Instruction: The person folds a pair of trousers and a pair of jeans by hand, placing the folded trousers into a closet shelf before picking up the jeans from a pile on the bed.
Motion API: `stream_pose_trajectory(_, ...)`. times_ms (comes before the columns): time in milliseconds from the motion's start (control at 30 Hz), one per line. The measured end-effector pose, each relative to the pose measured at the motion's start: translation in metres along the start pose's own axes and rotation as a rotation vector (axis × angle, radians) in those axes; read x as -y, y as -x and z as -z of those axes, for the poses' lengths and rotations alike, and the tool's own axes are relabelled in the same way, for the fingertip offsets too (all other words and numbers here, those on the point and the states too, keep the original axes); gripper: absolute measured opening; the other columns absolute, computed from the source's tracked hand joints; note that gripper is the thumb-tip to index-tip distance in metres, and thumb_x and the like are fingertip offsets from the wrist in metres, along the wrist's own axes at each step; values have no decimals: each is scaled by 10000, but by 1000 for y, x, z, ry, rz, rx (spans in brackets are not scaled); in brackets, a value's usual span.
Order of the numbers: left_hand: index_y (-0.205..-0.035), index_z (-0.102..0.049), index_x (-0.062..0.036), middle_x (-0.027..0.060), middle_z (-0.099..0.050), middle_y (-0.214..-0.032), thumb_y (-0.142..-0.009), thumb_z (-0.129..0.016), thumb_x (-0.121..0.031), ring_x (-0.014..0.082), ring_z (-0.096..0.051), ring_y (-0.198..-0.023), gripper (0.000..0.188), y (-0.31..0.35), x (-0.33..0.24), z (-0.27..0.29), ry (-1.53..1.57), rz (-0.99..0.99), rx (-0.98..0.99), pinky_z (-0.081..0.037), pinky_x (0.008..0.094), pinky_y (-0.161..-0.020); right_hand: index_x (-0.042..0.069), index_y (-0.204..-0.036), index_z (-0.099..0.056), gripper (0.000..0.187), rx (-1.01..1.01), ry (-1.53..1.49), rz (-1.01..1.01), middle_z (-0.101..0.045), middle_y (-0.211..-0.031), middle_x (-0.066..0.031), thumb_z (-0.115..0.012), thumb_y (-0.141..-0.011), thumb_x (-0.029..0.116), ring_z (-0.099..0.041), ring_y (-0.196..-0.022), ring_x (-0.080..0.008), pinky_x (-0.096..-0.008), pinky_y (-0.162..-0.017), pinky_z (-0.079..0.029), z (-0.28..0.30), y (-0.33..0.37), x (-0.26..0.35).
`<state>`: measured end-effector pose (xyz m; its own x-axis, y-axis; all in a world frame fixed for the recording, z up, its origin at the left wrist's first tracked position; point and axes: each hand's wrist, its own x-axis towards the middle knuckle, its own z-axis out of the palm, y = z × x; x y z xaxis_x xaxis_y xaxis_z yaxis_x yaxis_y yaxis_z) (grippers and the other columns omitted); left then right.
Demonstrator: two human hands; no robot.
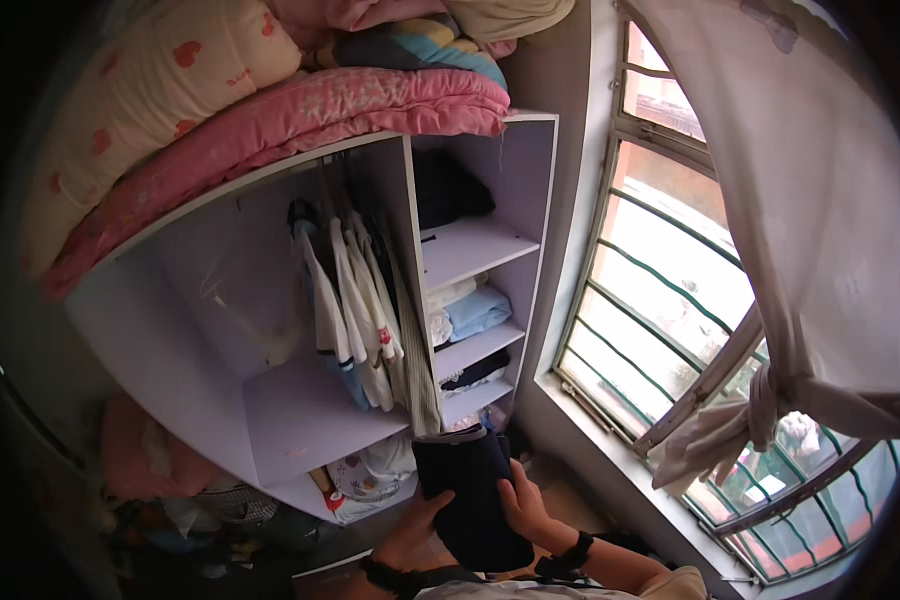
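Observation:
Between my two hands is a dark folded garment [468,495], nearly black, held upright in front of the wardrobe's lower part. My left hand [417,528] grips its left side, with the thumb lying on the front face. On the other side my right hand [526,508] presses against the right edge, fingers pointing up along it. Most of the left fingers are hidden behind the cloth. Both wrists wear dark bands. Just beyond the garment stands the pale lilac wardrobe [320,425], doorless in front, with a column of shelves on its right.
White and striped clothes [355,310] hang from the rail. Shelves carry a black bundle [452,187], folded blue cloth [478,313] and dark clothes [477,370]. Pink quilts [300,120] lie on top. A barred window [660,270] with a knotted curtain [770,390] is at right.

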<state>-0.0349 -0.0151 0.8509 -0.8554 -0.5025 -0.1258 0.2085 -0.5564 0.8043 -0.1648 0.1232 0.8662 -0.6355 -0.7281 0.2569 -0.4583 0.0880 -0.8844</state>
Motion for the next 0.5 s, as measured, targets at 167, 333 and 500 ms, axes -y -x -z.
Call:
stream_pose_trajectory(167,-1308,-361,-60,98,-497,-1231,-771,-696,-71,222,-507,-1110,633,-96,-5,-13,76,183,28,-437,342,-939,-12,-1296,-330,522,-47,-32,89,-538,-1096,-289,-519,-840,158,-534,-1000,-450,-427,-847,-435,34,-71,-27)
stream_pose_trajectory(333,-1248,-435,-29,85,-560,-1142,-740,-731,-123,204,-544,-1038,596,-169,-28,-64,-141,61,-51,-461,329,-877,24,-1394,-160,656,-99,-396,-45,-407,-1304,-196,-509,-861,182,-425,-1194,-293,-347,-1008,-305,61,-146,-73)
stream_pose_trajectory(500,-1169,-512,-10,78,-592,-1078,-746,-711,-197,186,-563,-993,503,-230,-49,-58,-168,82,-51,-464,307,-855,0,-1356,-283,652,518,-797,-416,-502,-1217,-117,-553,-878,352,-486,-1120,-201,-318,-956,-381,95,-233,-76)
